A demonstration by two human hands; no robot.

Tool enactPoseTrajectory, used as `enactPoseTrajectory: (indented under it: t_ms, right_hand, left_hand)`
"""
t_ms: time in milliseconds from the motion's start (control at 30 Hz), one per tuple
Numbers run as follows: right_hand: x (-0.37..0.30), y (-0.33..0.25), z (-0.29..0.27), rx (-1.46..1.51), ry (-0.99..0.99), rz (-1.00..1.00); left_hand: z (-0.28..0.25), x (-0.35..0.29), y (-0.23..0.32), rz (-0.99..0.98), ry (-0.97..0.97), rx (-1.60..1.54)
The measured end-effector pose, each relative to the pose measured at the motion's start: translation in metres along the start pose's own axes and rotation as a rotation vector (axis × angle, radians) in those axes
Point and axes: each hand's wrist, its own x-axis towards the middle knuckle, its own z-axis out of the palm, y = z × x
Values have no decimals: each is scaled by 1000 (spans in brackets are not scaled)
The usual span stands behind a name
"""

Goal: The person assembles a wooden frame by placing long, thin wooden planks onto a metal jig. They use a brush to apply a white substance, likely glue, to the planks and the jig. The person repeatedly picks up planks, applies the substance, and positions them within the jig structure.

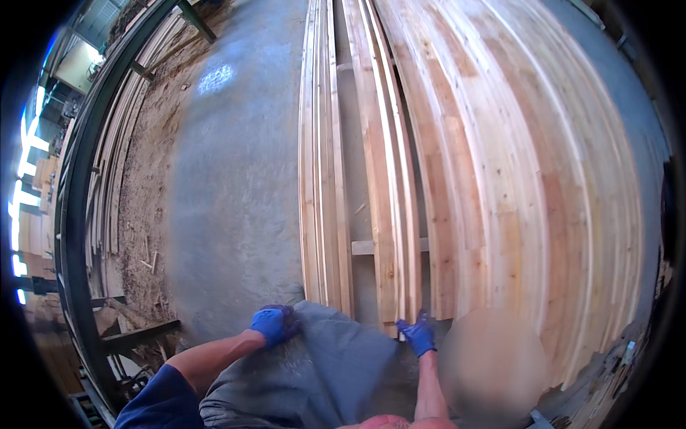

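Observation:
My left hand [274,326], in a blue glove, rests at the knee of my grey trousers [325,350]. Its fingers look spread over the cloth, though their tips are dark and partly hidden. My right hand [418,334], gloved in blue too, is at the near end of a narrow set of long wooden boards [400,282]. Thumb and fingers close around the end of the rightmost board there. To the left of these lies another narrow bundle of long boards [325,236], whose near ends stop by my knee.
Wide rows of long planks [500,200] fill the right side. A wooden crosspiece [366,247] lies under the narrow boards. Grey floor [236,186] runs along the left, bounded by a dark metal frame [71,236] with debris beyond it. A blurred round patch hides the lower right.

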Motion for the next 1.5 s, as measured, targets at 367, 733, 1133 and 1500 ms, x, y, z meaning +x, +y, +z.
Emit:
enactPoseTrajectory:
  t_ms: [367, 733, 1133, 1500]
  right_hand:
    - [-228, -238, -128, 468, -297, -330]
    - [-395, -418, -218, 463, -691, -391]
    - [-258, -627, -178, 1130, -960, -194]
    - [-266, -749, -72, 1050, -541, -300]
  left_hand:
    - [-187, -41, 163, 119, -94, -1159]
    - [-277, -201, 94, 1, 197, -949]
    - [-173, -626, -31, -47, 14, -1407]
    - [-222, -623, -205, 115, 7, -1596]
